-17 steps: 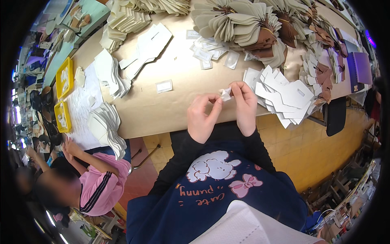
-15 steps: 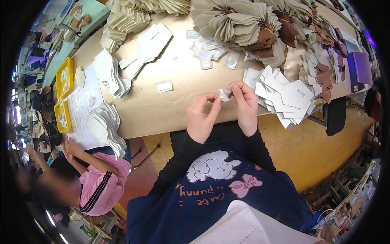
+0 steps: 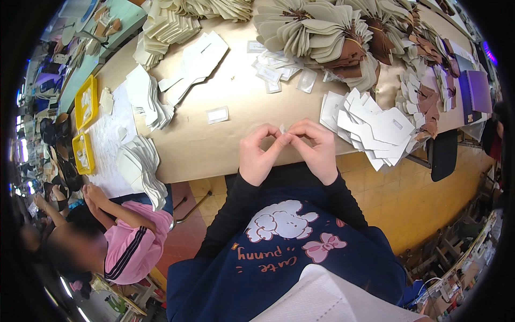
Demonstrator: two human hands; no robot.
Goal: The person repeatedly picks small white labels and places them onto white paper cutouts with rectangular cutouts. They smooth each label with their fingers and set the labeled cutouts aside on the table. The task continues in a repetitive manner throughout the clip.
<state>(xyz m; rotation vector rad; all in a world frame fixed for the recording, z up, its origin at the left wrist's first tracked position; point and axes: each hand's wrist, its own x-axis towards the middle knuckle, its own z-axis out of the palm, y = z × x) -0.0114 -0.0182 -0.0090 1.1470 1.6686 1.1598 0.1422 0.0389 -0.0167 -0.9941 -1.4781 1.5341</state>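
Note:
My left hand [image 3: 259, 155] and my right hand [image 3: 315, 153] meet above the near edge of the table, thumbs and forefingers pinched together. Between the fingertips shows a small bit of a clear, whitish film piece [image 3: 282, 129]; the rest of it is hidden by the fingers. On the brown table covering, left of my hands, lies a flat clear packet with a white label [image 3: 218, 115]. Farther off is a loose heap of similar packets [image 3: 279, 67]. Close to my right hand are stacked white cut pieces [image 3: 375, 124].
Bundles of beige and brown cut pieces [image 3: 327, 35] cover the far right. White pieces [image 3: 201, 61] and fanned stacks [image 3: 140, 166] lie at the left, beside yellow trays [image 3: 83, 153]. A person in a pink top [image 3: 137, 241] works at the left. A dark stool [image 3: 444, 154] stands right.
My hands have come together, right hand moving left and a little down. The film piece, broadly visible between the fingers before, is now mostly covered by them.

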